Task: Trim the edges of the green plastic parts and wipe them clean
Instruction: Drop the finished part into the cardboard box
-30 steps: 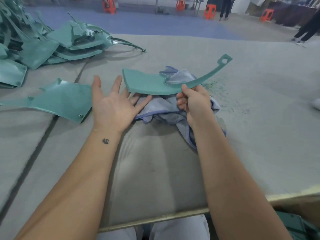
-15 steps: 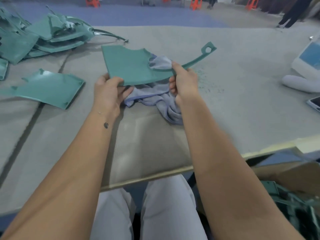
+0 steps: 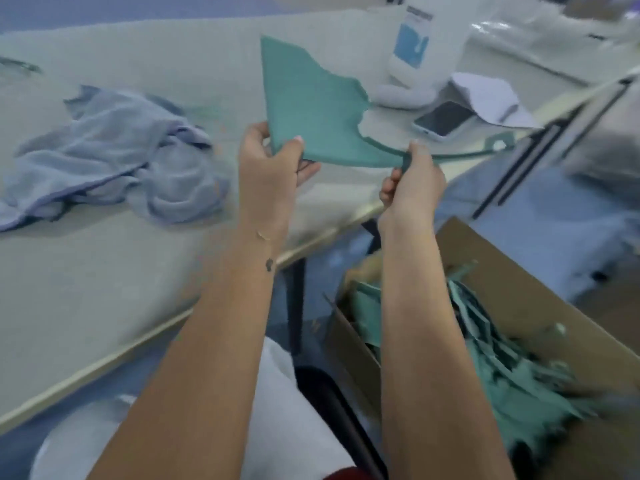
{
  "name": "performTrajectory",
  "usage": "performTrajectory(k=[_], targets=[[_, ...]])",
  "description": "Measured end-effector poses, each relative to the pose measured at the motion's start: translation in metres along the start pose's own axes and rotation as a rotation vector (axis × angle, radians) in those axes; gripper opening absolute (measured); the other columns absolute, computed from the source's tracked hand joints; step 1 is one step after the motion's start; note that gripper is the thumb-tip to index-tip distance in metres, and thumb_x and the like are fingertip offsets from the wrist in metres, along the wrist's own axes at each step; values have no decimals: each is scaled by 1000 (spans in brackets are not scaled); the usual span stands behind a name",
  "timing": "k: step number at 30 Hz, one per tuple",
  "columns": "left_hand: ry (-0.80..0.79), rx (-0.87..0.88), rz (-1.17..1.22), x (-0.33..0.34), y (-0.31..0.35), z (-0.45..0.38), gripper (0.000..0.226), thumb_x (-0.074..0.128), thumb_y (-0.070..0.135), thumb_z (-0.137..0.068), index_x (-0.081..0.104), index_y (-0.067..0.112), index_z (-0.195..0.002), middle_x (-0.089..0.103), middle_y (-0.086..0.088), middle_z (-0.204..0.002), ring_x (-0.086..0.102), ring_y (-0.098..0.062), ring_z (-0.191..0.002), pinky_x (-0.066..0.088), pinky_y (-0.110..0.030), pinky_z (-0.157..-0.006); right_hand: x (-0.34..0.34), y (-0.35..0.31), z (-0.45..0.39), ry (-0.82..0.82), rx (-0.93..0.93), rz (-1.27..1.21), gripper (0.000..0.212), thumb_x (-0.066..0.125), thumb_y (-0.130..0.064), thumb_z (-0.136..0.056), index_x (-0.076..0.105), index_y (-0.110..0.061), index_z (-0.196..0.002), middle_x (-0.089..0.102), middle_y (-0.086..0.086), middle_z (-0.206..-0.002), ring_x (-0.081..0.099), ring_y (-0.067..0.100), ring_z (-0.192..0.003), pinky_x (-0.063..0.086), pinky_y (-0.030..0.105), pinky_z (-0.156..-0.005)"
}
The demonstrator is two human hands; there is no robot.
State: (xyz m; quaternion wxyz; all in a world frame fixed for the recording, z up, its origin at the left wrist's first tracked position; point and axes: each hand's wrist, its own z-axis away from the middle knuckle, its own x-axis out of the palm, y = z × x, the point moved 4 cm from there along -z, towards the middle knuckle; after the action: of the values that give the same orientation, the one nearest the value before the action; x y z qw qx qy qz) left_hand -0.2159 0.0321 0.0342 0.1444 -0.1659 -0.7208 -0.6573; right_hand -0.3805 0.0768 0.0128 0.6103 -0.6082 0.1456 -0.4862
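Green plastic part held by both hands; cardboard box holds green scraps.

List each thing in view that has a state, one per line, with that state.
green plastic part: held up above the table edge by both hands
left hand: grips the part's wide end
right hand: pinches the part's narrow strip
blue cloth: crumpled on the table, not held
cardboard box: open, green parts inside
phone: flat on the table, screen dark
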Motion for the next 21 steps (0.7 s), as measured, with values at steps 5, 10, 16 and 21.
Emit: performTrajectory(k=[5,10,16,21], targets=[[-390,-102,-278,88,-71,54,28,61,-2,-88,48,23,-88,66,3,-80,68,-10,-63,59,-27,-57,-150,-20,-25,327,-21,-26,22,55,-23,-89,41,-16,-73,38,-2,-46,32,13,-36,23,16,-37],[-647,-383,-452,106,-169,112,24,65,2,-89,53,16,-104,69,-6,-100,69,-7,-62,56,-22,-53,-274,12,-22,537,144,100,17,55,-20,-88,43,-15,-76,41,4,-52,28,12,-30,20,13,-37],[-602,-635,-854,54,-242,141,28,72,16,-86,57,9,-109,73,-8,-90,63,-17,-62,48,-25,-55,-321,64,-17,515,334,167,11,60,-19,-92,55,-9,-91,53,7,-57,45,13,-37,33,18,-35],[-538,-630,-753,42,-248,136,24,64,18,-92,60,15,-115,73,2,-90,68,-14,-71,57,-31,-64,-318,78,-20,555,294,78,17,59,-24,-95,54,-10,-87,57,6,-60,51,15,-42,44,23,-40]])
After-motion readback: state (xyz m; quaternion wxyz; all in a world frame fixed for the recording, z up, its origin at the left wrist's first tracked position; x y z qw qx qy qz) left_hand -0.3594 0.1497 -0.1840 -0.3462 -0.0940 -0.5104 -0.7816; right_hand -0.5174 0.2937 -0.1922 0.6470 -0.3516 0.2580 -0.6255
